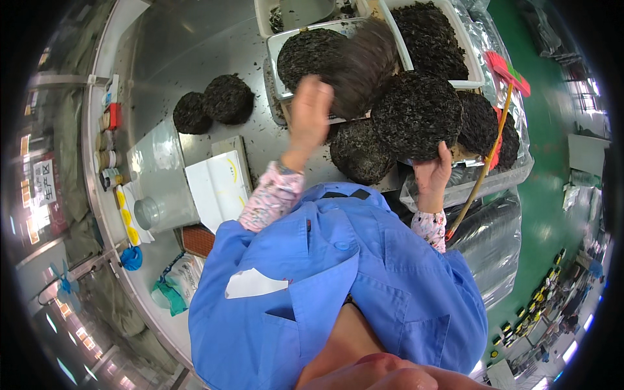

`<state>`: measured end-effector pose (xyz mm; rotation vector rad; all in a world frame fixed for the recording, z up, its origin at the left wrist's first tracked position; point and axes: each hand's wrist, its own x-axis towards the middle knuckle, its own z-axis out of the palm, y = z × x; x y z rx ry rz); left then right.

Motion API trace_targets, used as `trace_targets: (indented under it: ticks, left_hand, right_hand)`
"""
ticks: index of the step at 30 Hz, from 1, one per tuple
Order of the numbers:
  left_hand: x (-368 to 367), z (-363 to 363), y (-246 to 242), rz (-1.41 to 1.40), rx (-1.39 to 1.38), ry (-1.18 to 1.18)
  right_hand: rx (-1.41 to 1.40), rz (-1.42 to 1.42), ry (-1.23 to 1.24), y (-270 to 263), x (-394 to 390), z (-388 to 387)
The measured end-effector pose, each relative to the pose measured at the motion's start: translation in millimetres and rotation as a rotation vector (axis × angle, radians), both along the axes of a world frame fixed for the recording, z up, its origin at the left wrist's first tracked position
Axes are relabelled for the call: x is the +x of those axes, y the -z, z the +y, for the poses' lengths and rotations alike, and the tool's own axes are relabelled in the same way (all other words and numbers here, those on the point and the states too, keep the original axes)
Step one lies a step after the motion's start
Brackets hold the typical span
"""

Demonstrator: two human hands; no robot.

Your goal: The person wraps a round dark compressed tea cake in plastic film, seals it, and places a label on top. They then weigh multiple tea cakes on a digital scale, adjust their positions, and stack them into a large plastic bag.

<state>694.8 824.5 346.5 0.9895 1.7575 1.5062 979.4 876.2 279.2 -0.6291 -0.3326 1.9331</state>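
My right hand [433,176] grips the near edge of a round, dark cake of dried leafy material [417,117], perhaps seaweed or tea, with the thumb at its edge. Blurred by motion, my left hand [311,114] is raised beside a second dark cake [363,73], also smeared by motion. Whether the hand touches that cake I cannot tell. Behind them, another round cake [309,53] lies in a white tray [272,61]. Just below the held cake, a greyer one [363,152] rests on the metal table.
Two cakes [228,99] sit at left on the metal table [195,44]. A white bin [475,73] holds loose dark leaves [431,39]. More cakes [480,122] lie at right, where a yellow-handled broom [487,165] leans. An open notebook [214,187] is near my left arm.
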Motion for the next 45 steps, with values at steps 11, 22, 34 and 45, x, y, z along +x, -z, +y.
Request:
trace_targets:
  ticks: [11,22,34,45]
  left_hand:
    - [46,-7,22,0.831,0.237,0.757]
    - [88,-21,24,0.684,0.321,0.583]
    - [4,-27,21,0.015,0.204,-0.097]
    - [-42,-34,1,-0.493,0.389,-0.178]
  right_hand:
    - [-0.046,0.057,-0.127,9,-7,-12]
    - [0.148,-0.107,-0.158,-1,-13,-31]
    - [-0.098,0.035,-0.074,-6,0,-20]
    - [-0.25,0.012,-0.129,22,10,-18]
